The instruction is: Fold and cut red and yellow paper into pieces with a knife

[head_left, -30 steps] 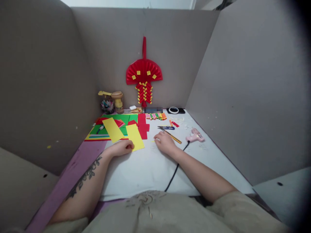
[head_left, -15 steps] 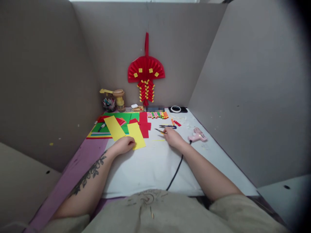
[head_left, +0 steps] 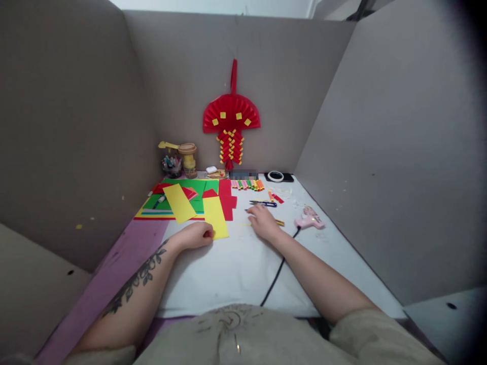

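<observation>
My left hand [head_left: 200, 236] has its fingers closed on the lower left edge of a yellow paper rectangle [head_left: 215, 215]. A second yellow paper [head_left: 178, 204] lies tilted to its left. My right hand [head_left: 263, 222] rests low over the white tabletop, its fingers apart. Beneath it lies a slim tool with a gold handle [head_left: 280, 222]; its dark pointed tip shows past my fingers, and its middle is hidden. A thin yellow strip [head_left: 244, 224] lies just left of my right fingertips. Blue-handled thread snips [head_left: 269, 204] lie just beyond that hand.
A pink glue gun [head_left: 310, 218] with a black cord [head_left: 274, 281] lies right. Small coloured paper rolls [head_left: 247, 185] line the back, near a phone [head_left: 288, 178]. Green sheets [head_left: 196, 188] and red sheets [head_left: 227, 204] lie left. A red fan ornament [head_left: 231, 119] hangs on the back panel.
My right hand has let go of the gold-handled tool, which now lies under it, and has shifted slightly left and nearer. The held yellow paper has turned more upright. The view has tilted up slightly.
</observation>
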### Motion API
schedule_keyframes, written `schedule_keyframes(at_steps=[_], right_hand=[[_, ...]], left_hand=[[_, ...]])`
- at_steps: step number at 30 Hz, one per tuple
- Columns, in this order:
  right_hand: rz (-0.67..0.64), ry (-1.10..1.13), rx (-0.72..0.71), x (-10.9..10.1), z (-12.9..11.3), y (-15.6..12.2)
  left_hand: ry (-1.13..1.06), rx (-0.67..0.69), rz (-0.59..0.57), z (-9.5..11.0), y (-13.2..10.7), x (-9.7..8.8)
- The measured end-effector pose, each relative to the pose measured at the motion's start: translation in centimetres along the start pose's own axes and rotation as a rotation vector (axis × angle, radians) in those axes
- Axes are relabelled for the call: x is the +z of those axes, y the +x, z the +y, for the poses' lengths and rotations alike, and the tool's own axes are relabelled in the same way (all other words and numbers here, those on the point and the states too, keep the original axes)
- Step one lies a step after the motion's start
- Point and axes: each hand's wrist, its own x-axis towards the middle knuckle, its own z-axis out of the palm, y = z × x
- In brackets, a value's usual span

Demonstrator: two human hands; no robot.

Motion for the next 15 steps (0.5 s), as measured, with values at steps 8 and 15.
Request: schedule_keyframes(at_steps=[8,15], right_hand=[[-0.169,0.119,-0.285,2.6,-5.7,-0.9],[-0.227,-0.005,-0.254,2.1,-6.3,-0.4]], left_hand=[[0.011,-0.007,0.023,0.2,-0.1,-0.1],[-0.012,-0.050,0.004,0.5,-0.1,0.2]])
